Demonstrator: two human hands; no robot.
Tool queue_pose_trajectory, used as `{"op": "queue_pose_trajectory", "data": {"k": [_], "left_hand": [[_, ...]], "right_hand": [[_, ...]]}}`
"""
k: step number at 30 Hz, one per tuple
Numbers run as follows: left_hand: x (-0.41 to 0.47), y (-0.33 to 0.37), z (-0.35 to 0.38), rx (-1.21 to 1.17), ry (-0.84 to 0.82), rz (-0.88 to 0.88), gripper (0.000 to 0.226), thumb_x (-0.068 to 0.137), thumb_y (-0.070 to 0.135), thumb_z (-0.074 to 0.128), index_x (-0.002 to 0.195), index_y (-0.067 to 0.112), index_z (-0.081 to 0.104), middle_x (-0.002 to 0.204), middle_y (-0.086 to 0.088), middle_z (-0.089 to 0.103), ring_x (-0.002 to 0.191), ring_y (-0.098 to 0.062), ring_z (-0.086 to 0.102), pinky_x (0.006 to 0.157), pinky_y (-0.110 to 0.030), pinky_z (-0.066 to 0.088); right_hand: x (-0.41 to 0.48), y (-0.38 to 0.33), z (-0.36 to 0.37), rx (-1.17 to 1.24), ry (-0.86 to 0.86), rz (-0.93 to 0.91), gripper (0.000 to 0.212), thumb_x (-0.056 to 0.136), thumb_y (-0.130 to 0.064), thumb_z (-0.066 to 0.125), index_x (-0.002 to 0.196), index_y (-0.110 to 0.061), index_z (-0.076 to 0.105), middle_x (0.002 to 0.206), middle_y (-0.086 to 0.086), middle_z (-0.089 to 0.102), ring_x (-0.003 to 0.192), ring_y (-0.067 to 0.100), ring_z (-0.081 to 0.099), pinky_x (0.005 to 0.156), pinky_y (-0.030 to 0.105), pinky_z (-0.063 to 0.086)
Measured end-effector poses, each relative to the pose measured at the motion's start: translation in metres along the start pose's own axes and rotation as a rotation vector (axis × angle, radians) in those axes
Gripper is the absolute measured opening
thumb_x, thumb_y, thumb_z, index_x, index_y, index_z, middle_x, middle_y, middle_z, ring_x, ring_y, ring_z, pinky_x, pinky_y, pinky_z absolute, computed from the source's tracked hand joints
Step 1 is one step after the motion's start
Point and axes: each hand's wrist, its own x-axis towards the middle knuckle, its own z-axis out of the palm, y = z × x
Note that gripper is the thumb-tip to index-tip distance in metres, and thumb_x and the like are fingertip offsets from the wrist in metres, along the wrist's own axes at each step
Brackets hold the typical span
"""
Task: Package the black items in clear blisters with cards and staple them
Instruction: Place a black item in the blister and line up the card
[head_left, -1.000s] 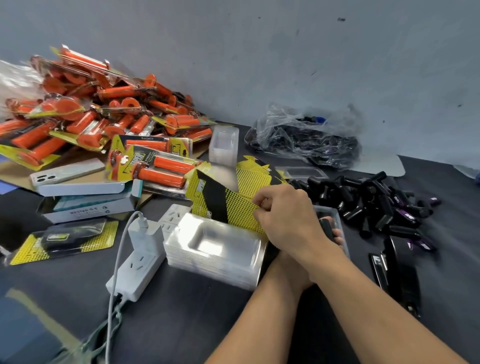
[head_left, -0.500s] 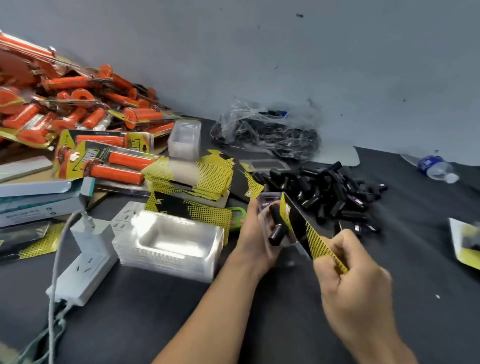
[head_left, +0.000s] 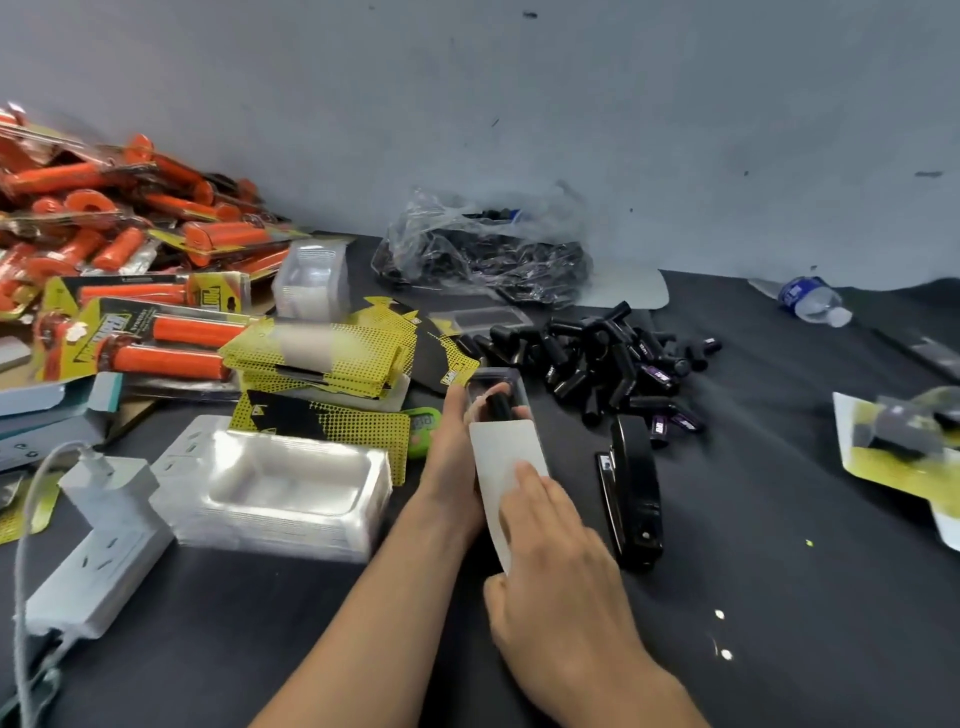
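My left hand (head_left: 453, 457) grips a clear blister (head_left: 493, 387) with a black item (head_left: 500, 405) inside it, its fingertips curled over the blister's edge. A card (head_left: 501, 457), white back up, lies partly over the blister. My right hand (head_left: 558, 566) presses on the card with straight fingers. A black stapler (head_left: 631, 488) lies just right of the hands. A pile of loose black items (head_left: 597, 353) sits behind it. A stack of empty clear blisters (head_left: 280, 493) stands to the left, and yellow-black cards (head_left: 322, 358) lie behind that stack.
Orange packaged grips (head_left: 130, 249) are heaped at the far left. A white power strip (head_left: 98, 561) with a plug lies front left. A plastic bag of black parts (head_left: 483, 254) rests by the wall. A finished pack (head_left: 904, 447) and a water bottle (head_left: 813, 301) lie right.
My right hand has brought the card from held edge-up beside the blister down flat over it, white side up. The view has shifted to the right.
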Motion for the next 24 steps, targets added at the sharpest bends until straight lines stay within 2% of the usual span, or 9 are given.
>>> {"op": "queue_pose_trajectory", "data": {"k": [3, 11, 13, 16, 17, 19, 20, 22, 24], "left_hand": [[0.002, -0.001, -0.001, 0.045, 0.016, 0.025, 0.058, 0.104, 0.065, 0.032, 0.117, 0.016, 0.059, 0.083, -0.009, 0.066, 0.067, -0.021, 0.060, 0.060, -0.029, 0.052], [0.000, -0.003, 0.002, 0.106, 0.055, 0.045, 0.061, 0.104, 0.065, 0.031, 0.118, 0.014, 0.063, 0.088, -0.010, 0.070, 0.066, -0.023, 0.063, 0.060, -0.030, 0.054], [-0.001, -0.004, 0.003, 0.176, 0.101, 0.078, 0.063, 0.104, 0.064, 0.033, 0.110, 0.011, 0.067, 0.092, -0.013, 0.072, 0.068, -0.024, 0.064, 0.063, -0.032, 0.054], [-0.002, -0.006, 0.006, 0.300, 0.227, 0.160, 0.056, 0.105, 0.058, 0.041, 0.098, 0.014, 0.075, 0.092, -0.012, 0.078, 0.069, -0.024, 0.068, 0.066, -0.033, 0.054], [-0.002, -0.007, 0.006, 0.354, 0.277, 0.189, 0.051, 0.104, 0.056, 0.043, 0.096, 0.018, 0.077, 0.084, -0.008, 0.078, 0.063, -0.020, 0.069, 0.061, -0.030, 0.054], [-0.003, -0.009, 0.008, 0.470, 0.344, 0.243, 0.045, 0.104, 0.054, 0.047, 0.093, 0.024, 0.079, 0.072, 0.000, 0.077, 0.058, -0.012, 0.069, 0.056, -0.025, 0.052], [-0.004, -0.011, 0.008, 0.513, 0.349, 0.257, 0.044, 0.103, 0.053, 0.048, 0.090, 0.026, 0.081, 0.073, 0.001, 0.077, 0.061, -0.011, 0.070, 0.056, -0.024, 0.052], [-0.007, -0.013, 0.010, 0.535, 0.322, 0.258, 0.048, 0.102, 0.052, 0.051, 0.076, 0.028, 0.083, 0.071, 0.001, 0.077, 0.061, -0.011, 0.071, 0.051, -0.022, 0.052], [-0.009, -0.014, 0.011, 0.568, 0.309, 0.285, 0.047, 0.100, 0.053, 0.054, 0.067, 0.035, 0.081, 0.063, 0.008, 0.074, 0.054, -0.003, 0.067, 0.045, -0.017, 0.048]], "right_hand": [[-0.002, 0.001, -0.002, 0.031, 0.121, 0.010, 0.064, 0.079, -0.028, 0.059, 0.142, -0.029, 0.046, 0.159, -0.007, 0.039, 0.141, 0.018, 0.039, 0.099, 0.038, 0.046], [-0.004, 0.001, -0.005, 0.077, 0.193, 0.066, 0.064, 0.080, -0.040, 0.044, 0.143, -0.034, 0.055, 0.158, -0.011, 0.044, 0.137, 0.014, 0.037, 0.107, 0.037, 0.041], [-0.004, 0.004, -0.006, 0.195, 0.154, 0.054, 0.063, 0.080, -0.048, 0.042, 0.139, -0.034, 0.058, 0.162, -0.012, 0.036, 0.137, 0.008, 0.030, 0.108, 0.024, 0.036], [0.000, 0.012, -0.009, 0.470, 0.131, 0.104, 0.063, 0.076, -0.061, 0.050, 0.132, -0.035, 0.064, 0.164, -0.023, 0.025, 0.139, -0.011, 0.022, 0.101, -0.001, 0.016], [0.001, 0.014, -0.010, 0.529, 0.140, 0.148, 0.056, 0.075, -0.060, 0.058, 0.126, -0.038, 0.065, 0.160, -0.027, 0.028, 0.135, -0.015, 0.027, 0.096, -0.006, 0.017], [0.006, 0.018, -0.011, 0.573, 0.200, 0.229, 0.038, 0.075, -0.046, 0.076, 0.110, -0.041, 0.059, 0.146, -0.030, 0.047, 0.118, -0.012, 0.047, 0.084, -0.004, 0.031], [0.009, 0.021, -0.010, 0.568, 0.236, 0.257, 0.042, 0.075, -0.039, 0.080, 0.105, -0.041, 0.052, 0.129, -0.026, 0.059, 0.104, -0.008, 0.056, 0.074, 0.000, 0.037], [0.014, 0.025, -0.008, 0.608, 0.284, 0.309, 0.055, 0.074, -0.029, 0.084, 0.107, -0.045, 0.043, 0.102, -0.022, 0.064, 0.087, -0.007, 0.061, 0.060, 0.006, 0.043], [0.017, 0.028, -0.008, 0.686, 0.294, 0.339, 0.070, 0.073, -0.021, 0.084, 0.120, -0.051, 0.042, 0.103, -0.025, 0.067, 0.087, -0.016, 0.061, 0.060, 0.003, 0.044]]}}
